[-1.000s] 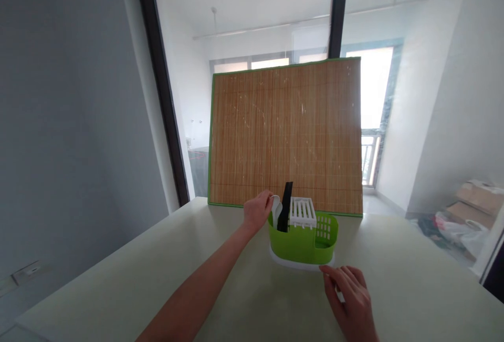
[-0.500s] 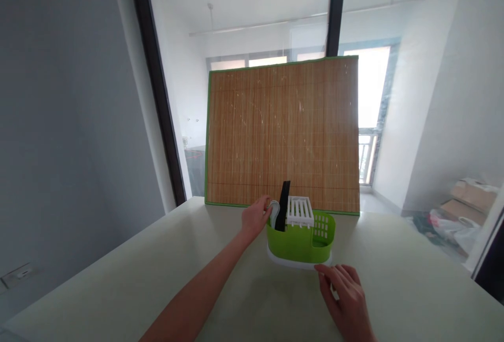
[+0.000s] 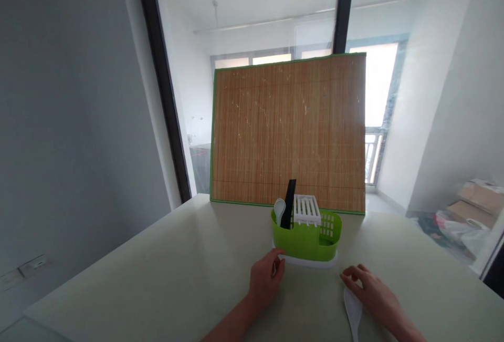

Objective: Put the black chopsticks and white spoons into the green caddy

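My left hand (image 3: 268, 275) is at the front left of a green caddy (image 3: 299, 245). Its fingers are loosely curled with a gap between thumb and forefinger, and the fingertips are by the caddy's white base (image 3: 311, 262). My right hand (image 3: 366, 285) hovers low over the head of a white rice paddle (image 3: 354, 310) on the table, fingers bent and apart. The paddle's handle runs off the bottom edge. Inside the caddy stand a pale spoon (image 3: 279, 209) and dark chopsticks (image 3: 290, 205). A white slatted rack (image 3: 306, 208) sits on the caddy.
Behind the caddy a bamboo mat (image 3: 289, 132) with green edging stands upright on the pale table (image 3: 157, 273). A glass partition with dark frames rises beyond it. Cardboard boxes (image 3: 478, 203) and plastic bags lie on the floor at the right.
My left hand has let go of the spoon in the caddy and come down to the base. My right hand has moved right, away from the base, and the rice paddle now shows under it.
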The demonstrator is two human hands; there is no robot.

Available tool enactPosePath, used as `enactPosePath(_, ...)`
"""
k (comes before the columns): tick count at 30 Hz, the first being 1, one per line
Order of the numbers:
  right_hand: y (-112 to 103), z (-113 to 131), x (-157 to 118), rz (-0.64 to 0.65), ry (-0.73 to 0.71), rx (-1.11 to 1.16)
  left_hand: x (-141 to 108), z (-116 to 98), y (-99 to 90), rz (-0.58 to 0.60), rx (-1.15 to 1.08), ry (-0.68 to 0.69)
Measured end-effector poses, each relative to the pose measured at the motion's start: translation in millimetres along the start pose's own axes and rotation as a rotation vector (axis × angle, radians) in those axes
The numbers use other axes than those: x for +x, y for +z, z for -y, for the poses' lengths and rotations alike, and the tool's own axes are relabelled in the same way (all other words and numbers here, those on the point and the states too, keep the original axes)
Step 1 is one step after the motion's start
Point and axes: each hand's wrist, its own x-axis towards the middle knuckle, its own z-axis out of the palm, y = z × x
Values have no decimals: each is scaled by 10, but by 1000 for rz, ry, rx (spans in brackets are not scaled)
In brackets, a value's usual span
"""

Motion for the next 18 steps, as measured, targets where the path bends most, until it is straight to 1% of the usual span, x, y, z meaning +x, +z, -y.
enactPosePath(3, -29, -62, 2, 118, 69, 57, -3, 2, 22, 37, -16, -14)
enactPosePath(6, -23, -79, -9, 136, 61, 136, -2, -7, 22, 63, -14, -9)
enactPosePath(8, 2, -95, -28, 142, 82, 198, -9, -14, 18, 82, -13, -3)
enactPosePath(11, 57, -124, -65, 229, 140, 318, -18, -22, 17, 108, -15, 13)
enactPosePath(14, 126, -136, -82, 320, 148, 426, -19, -27, 25, 118, -11, 34)
enactPosePath(16, 174, -128, -70, 346, 152, 457, -19, -29, 29, 122, -6, 45)
enactPosePath(18, 208, -102, -42, 344, 133, 461, -19, -30, 30, 122, -2, 53)
